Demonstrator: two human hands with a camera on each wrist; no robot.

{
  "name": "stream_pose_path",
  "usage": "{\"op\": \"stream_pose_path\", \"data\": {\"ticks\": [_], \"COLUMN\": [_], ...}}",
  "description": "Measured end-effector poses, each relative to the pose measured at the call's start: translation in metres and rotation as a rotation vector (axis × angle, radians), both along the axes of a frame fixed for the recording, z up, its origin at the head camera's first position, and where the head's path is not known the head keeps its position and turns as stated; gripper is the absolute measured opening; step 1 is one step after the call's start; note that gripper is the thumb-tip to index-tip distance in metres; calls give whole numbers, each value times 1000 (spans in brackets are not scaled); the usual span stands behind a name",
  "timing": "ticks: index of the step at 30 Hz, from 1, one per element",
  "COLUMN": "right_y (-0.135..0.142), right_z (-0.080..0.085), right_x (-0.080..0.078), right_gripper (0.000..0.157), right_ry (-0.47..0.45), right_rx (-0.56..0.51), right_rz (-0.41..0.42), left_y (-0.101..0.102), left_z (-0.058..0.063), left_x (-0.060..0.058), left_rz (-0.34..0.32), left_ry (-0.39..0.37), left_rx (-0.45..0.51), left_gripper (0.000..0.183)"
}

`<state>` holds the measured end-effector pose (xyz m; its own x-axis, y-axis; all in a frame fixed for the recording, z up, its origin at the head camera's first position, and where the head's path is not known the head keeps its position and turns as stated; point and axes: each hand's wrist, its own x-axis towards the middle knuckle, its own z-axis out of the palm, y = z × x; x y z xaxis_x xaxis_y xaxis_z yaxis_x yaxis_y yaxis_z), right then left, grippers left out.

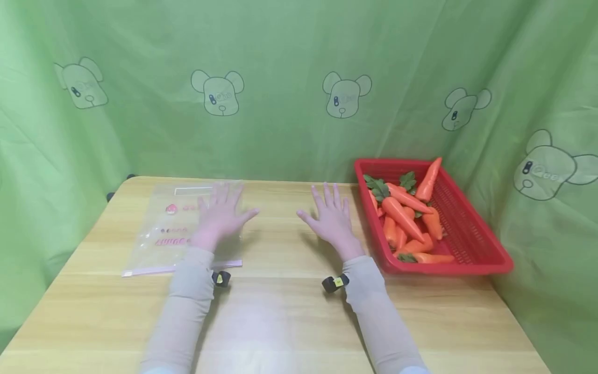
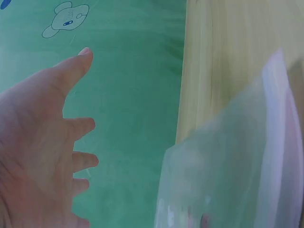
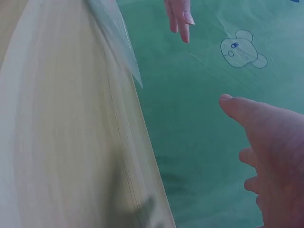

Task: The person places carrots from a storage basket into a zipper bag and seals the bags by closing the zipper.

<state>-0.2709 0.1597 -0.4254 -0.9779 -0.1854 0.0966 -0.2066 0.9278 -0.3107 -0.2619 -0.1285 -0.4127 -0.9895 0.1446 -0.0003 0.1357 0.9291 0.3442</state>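
My left hand (image 1: 222,214), fingers spread, hovers above a clear zip bag (image 1: 154,249) with pink print and a pale purple zip edge facing me. In the left wrist view that bag (image 2: 213,175) lies below the straight fingers, apart from them. My right hand (image 1: 331,221) is also spread, over the wood between the bag and a red plastic basket (image 1: 472,223); it holds nothing. Several orange carrots (image 1: 403,218), some with green leafy tops, lie heaped in the basket, one leaning on its back rim. The right wrist view shows the right hand's thumb and fingers (image 3: 249,156) stretched out.
A light wooden table (image 1: 271,322) carries the bag at left and the basket at right. Green curtain (image 1: 280,140) with printed bear heads hangs behind and along both sides. Black straps with small devices (image 1: 335,283) sit at both wrists.
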Motion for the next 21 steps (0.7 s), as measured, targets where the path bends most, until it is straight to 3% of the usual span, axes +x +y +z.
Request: {"op": "stream_pose_path", "data": {"ticks": [10,21], "right_y": [-16,-41], "right_z": [3,1], "right_x": [5,17], "right_gripper": [87,86], "right_ry": [47,74], "right_rx": [-9,40], "right_rz": [30,110], "left_y": [-25,-54], "left_z": [17,20], "left_x": [14,34], "left_rz": [-6,-29], "left_ry": [25,55], "left_rx": [-45,-59], "left_gripper": [93,88]}}
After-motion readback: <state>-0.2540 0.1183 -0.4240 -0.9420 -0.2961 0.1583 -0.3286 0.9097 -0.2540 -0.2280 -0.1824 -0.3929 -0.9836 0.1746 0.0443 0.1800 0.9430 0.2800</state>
